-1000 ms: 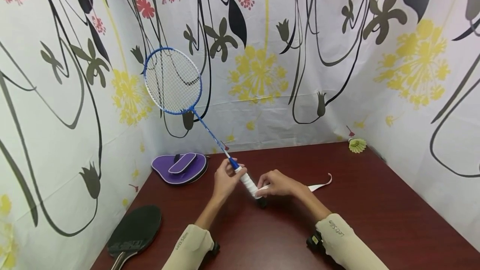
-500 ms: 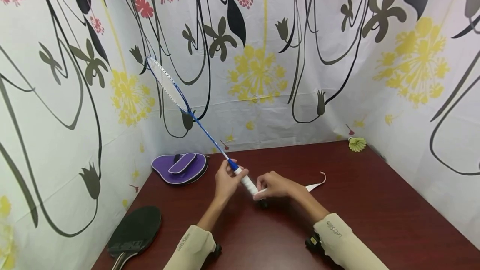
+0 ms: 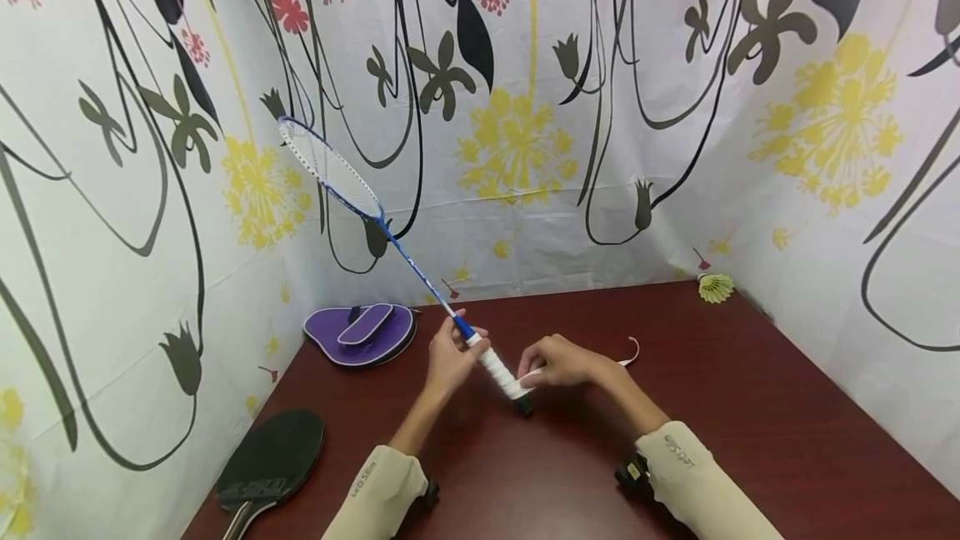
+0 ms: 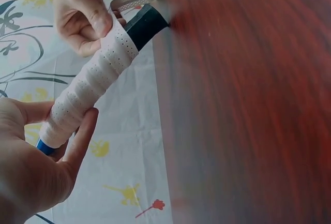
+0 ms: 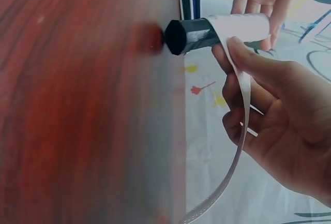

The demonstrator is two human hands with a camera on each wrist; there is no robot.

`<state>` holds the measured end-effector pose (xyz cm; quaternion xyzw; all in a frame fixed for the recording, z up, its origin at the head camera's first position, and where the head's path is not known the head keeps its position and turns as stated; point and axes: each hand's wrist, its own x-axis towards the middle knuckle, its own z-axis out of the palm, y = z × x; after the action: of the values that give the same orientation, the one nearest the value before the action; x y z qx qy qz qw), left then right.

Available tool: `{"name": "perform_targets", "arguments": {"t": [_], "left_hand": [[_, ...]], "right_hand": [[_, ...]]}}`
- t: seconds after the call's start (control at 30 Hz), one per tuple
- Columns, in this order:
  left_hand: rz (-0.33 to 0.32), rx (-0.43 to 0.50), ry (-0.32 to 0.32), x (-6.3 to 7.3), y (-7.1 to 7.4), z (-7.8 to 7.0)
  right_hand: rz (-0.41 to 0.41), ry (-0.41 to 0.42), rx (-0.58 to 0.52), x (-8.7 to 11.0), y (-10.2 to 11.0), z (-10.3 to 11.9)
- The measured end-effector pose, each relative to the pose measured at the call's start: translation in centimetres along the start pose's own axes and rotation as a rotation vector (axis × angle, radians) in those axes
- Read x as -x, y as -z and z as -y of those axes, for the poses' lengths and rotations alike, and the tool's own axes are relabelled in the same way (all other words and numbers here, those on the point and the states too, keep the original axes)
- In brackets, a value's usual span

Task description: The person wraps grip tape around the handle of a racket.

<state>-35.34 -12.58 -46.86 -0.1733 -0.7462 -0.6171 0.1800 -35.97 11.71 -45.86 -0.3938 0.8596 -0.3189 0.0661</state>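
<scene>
A blue badminton racket (image 3: 408, 261) slants up to the left in the head view, its butt end low over the table. My left hand (image 3: 450, 357) grips its handle near the blue cone, thumb and fingers around the white wrap. White perforated grip tape (image 4: 85, 89) winds in overlapping turns along the handle, leaving a short dark piece of bare handle (image 5: 194, 35) at the butt. With thumb and fingertips my right hand (image 3: 558, 361) pinches the tape where it leaves the handle. The loose tail of tape (image 5: 243, 131) hangs past that hand in a long curve.
On the dark red table (image 3: 750, 407), a purple paddle case (image 3: 330, 340) lies at the back left. A black table tennis paddle (image 3: 273, 461) is at the front left. A yellow shuttlecock (image 3: 715, 288) sits at the back right. Patterned cloth (image 3: 510, 248) surrounds the table.
The racket has turned about its shaft, its head going from face-on to nearly edge-on, then slightly opening again. The loose tape tail beyond my right hand shows shorter and has shifted left.
</scene>
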Motion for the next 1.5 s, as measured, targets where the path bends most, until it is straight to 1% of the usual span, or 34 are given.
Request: {"name": "perform_targets", "arguments": {"t": [0.13, 0.27, 0.4, 0.53, 0.6, 0.7, 0.8, 0.9, 0.97, 1.03, 1.1, 1.23, 1.3, 1.37, 1.5], "left_hand": [[0.021, -0.019, -0.014, -0.1, 0.2, 0.0], [0.046, -0.046, -0.029, -0.1, 0.3, 0.0], [0.070, -0.065, -0.026, -0.1, 0.5, -0.1], [0.090, -0.055, -0.020, 0.0, 0.5, 0.0], [0.095, -0.029, -0.022, 0.1, 0.4, 0.2], [0.091, 0.020, -0.007, 0.2, 0.2, 0.4], [0.058, 0.042, 0.014, 0.3, -0.1, 0.5], [-0.003, 0.011, 0.033, 0.4, -0.5, 0.4], [-0.042, -0.040, 0.049, 0.5, -0.8, 0.3], [-0.068, -0.080, 0.060, 0.6, -1.0, 0.4], [-0.080, -0.104, 0.072, 0.7, -1.1, 0.4], [-0.078, -0.099, 0.101, 0.8, -1.2, 0.3], [-0.062, -0.083, 0.115, 0.8, -1.2, 0.1], [-0.042, -0.091, 0.118, 0.7, -1.0, 0.0], [0.007, -0.124, 0.110, 0.4, -0.4, -0.3]], "right_hand": [[-0.003, 0.009, -0.004, 0.0, -0.2, -0.7], [-0.003, 0.018, 0.021, -0.1, -0.2, -1.1], [0.030, 0.037, 0.025, -0.2, -0.3, -1.4], [0.065, 0.041, 0.004, -0.2, -0.4, -1.5], [0.055, 0.028, 0.008, -0.1, -0.5, -1.4], [0.017, 0.011, 0.027, 0.0, -0.6, -1.4], [-0.011, -0.008, 0.041, 0.1, -0.5, -1.4], [-0.031, -0.014, 0.052, 0.1, -0.5, -1.3], [-0.044, -0.007, 0.056, 0.0, -0.6, -1.1], [-0.055, -0.003, 0.067, -0.2, -0.7, -1.0], [-0.054, -0.004, 0.065, -0.3, -0.8, -0.9], [-0.017, -0.002, 0.034, -0.2, -0.7, -1.0], [0.010, 0.007, 0.023, 0.0, -0.4, -1.0], [0.030, 0.018, 0.019, 0.2, -0.1, -1.0], [0.031, 0.057, 0.011, 0.3, 0.2, -1.2]]}}
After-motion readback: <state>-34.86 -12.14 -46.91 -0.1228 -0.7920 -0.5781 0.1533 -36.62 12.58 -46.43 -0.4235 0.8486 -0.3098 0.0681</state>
